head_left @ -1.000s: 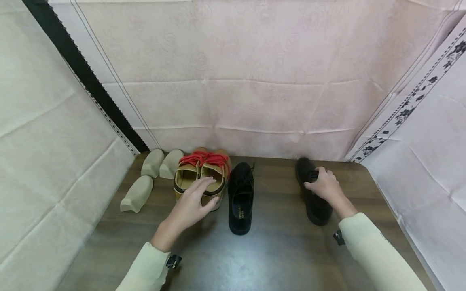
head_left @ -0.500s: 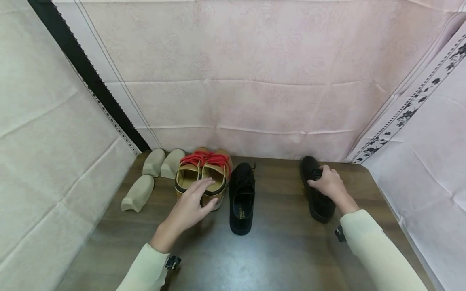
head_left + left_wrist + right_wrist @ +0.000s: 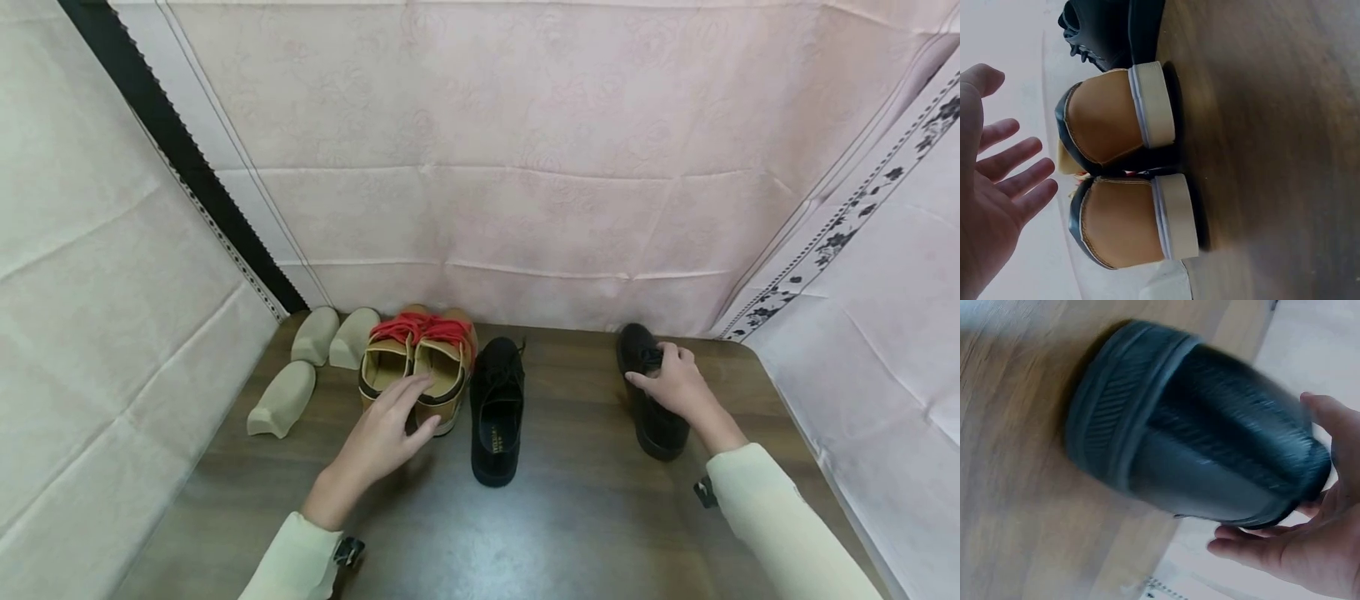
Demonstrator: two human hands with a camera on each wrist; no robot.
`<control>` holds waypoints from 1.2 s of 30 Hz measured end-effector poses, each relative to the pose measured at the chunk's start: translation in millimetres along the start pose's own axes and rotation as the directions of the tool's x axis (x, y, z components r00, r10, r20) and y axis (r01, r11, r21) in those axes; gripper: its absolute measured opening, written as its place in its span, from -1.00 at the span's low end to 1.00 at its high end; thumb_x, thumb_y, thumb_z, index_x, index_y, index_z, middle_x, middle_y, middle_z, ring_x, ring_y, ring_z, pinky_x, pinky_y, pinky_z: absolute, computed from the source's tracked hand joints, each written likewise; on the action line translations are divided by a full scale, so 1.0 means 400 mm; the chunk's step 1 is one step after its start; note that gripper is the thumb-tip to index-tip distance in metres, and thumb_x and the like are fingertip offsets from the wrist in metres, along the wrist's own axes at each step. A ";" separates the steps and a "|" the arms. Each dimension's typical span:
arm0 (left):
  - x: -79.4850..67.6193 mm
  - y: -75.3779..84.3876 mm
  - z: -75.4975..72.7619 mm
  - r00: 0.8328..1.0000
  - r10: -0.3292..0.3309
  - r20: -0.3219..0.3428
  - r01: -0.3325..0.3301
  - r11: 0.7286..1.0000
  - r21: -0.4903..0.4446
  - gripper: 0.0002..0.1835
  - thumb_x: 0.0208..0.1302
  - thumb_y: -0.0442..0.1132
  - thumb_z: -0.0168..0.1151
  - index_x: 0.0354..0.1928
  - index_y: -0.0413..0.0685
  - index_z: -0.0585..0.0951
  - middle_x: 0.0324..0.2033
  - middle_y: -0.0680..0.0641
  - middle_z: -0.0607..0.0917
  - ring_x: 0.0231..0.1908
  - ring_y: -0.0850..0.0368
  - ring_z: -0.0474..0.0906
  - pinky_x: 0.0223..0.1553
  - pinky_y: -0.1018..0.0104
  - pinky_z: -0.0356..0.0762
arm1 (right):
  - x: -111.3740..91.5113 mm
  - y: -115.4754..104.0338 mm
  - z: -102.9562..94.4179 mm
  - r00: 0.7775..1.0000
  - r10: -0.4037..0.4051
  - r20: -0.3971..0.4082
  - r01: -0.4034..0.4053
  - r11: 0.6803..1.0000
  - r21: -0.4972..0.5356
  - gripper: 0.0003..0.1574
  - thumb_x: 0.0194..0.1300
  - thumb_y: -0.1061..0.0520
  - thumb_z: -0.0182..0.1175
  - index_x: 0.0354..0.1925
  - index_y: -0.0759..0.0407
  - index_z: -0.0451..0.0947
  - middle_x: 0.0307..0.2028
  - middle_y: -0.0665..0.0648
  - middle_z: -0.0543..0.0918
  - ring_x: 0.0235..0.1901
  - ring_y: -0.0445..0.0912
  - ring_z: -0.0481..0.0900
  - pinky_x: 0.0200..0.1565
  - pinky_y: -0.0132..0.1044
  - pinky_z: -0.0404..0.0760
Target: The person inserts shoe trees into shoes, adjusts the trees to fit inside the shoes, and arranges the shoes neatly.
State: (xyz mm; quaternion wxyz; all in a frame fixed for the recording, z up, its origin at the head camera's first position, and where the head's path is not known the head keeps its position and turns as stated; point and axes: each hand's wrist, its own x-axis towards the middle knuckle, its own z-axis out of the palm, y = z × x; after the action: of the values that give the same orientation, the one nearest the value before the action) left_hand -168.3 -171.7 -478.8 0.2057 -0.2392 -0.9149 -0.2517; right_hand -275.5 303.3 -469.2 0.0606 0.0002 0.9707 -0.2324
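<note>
At the right of the head view, my right hand grips a black lace-up shoe by its sides near the opening. Thumb and fingers lie on opposite sides of that shoe in the right wrist view, its heel facing the camera. My left hand holds nothing; its fingers are spread behind a pair of tan shoes with red laces. The left wrist view shows their heels, one tan heel above the other, beyond the fingertips. Beside the tan pair stands a second black shoe, toe toward the wall.
Several cream, rounded shoe-insert shapes lie at the left on the brown wood-grain surface. Patterned pale sheeting rises behind the shoes, with white sheeting along the right and more on the left.
My right hand and the gripped black shoe have shifted slightly right since a second ago. My left hand has drawn back a little toward me. The other shoes stay put.
</note>
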 end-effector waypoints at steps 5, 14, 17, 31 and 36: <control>-0.008 -0.007 0.002 1.000 -0.006 -0.006 0.006 1.000 0.016 -0.44 0.33 -0.09 0.40 0.31 -0.12 0.57 0.26 -0.23 0.62 0.29 -0.18 0.55 0.27 -0.11 0.54 | -0.044 -0.052 -0.014 0.991 -0.109 -0.077 0.107 0.994 -0.028 0.10 0.42 -0.19 0.26 0.50 0.50 0.04 0.41 0.69 0.11 0.32 0.65 0.13 0.26 0.49 0.28; -0.016 -0.035 -0.021 0.997 -0.031 -0.067 0.036 0.996 0.080 -0.45 0.30 -0.08 0.43 0.26 -0.18 0.60 0.24 -0.24 0.63 0.26 -0.19 0.55 0.23 -0.13 0.57 | -0.113 -0.164 -0.015 0.964 -0.248 -0.101 0.254 0.965 0.058 -0.01 0.45 -0.23 0.22 0.53 0.31 0.14 0.47 0.47 0.24 0.46 0.39 0.22 0.36 0.39 0.27; -0.017 -0.046 -0.030 0.995 -0.028 -0.096 0.036 0.996 0.081 -0.44 0.27 -0.10 0.46 0.24 -0.22 0.61 0.23 -0.27 0.63 0.25 -0.23 0.55 0.21 -0.16 0.57 | -0.124 -0.184 0.006 0.964 -0.257 -0.071 0.264 0.958 0.110 -0.02 0.46 -0.25 0.21 0.55 0.25 0.14 0.49 0.41 0.25 0.46 0.35 0.25 0.33 0.38 0.33; -0.030 -0.091 -0.068 0.981 -0.075 -0.177 0.093 0.991 0.099 -0.38 0.23 -0.13 0.49 0.27 -0.29 0.58 0.22 -0.37 0.61 0.25 -0.35 0.53 0.20 -0.28 0.52 | -0.151 -0.265 0.136 0.966 -0.258 -0.031 0.252 0.899 0.359 -0.21 0.44 -0.19 0.27 0.46 0.07 0.31 0.39 0.25 0.45 0.38 0.20 0.45 0.30 0.20 0.51; -0.038 -0.122 -0.069 0.978 -0.090 -0.187 0.114 0.987 0.118 -0.40 0.25 -0.14 0.46 0.26 -0.31 0.58 0.22 -0.38 0.61 0.25 -0.37 0.52 0.24 -0.29 0.48 | -0.153 -0.297 0.183 0.970 -0.244 -0.013 0.225 0.874 0.431 -0.29 0.43 -0.09 0.31 0.41 0.07 0.36 0.34 0.23 0.49 0.32 0.20 0.53 0.26 0.14 0.57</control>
State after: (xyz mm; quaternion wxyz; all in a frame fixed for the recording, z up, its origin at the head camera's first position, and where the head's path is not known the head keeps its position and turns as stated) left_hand -175.5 -229.4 -482.3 0.2898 -0.1543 -0.9177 -0.2235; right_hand -209.4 166.1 -473.1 0.0507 -0.1089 0.8869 -0.4460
